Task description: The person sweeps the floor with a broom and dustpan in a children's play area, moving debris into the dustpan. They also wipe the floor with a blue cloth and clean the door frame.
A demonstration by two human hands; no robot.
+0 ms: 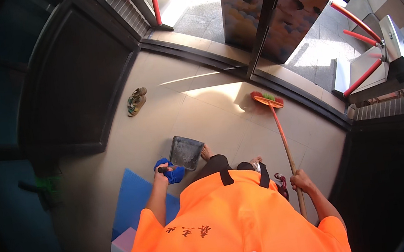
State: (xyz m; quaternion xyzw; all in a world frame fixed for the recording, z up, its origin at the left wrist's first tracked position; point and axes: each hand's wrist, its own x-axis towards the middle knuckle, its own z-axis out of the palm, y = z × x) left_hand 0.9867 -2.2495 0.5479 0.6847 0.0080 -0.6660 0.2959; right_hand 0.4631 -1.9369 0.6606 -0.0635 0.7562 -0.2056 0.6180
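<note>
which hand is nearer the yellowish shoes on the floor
Left. In the picture, the left hand, gripping a dark handle, is below the shoes and slightly right; the right hand, around the broom, is much farther to their lower right.

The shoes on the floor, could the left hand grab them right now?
Probably not: the left hand is closed around a dark handle, with a blue cloth bunched there, and the shoes lie well ahead, seemingly beyond reach without moving closer.

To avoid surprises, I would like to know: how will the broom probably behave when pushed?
The broom probably feels stiff: its handle looks straight. Its tufted bristles may bend. With the right hand far from the wide head, that end might twist.
</note>
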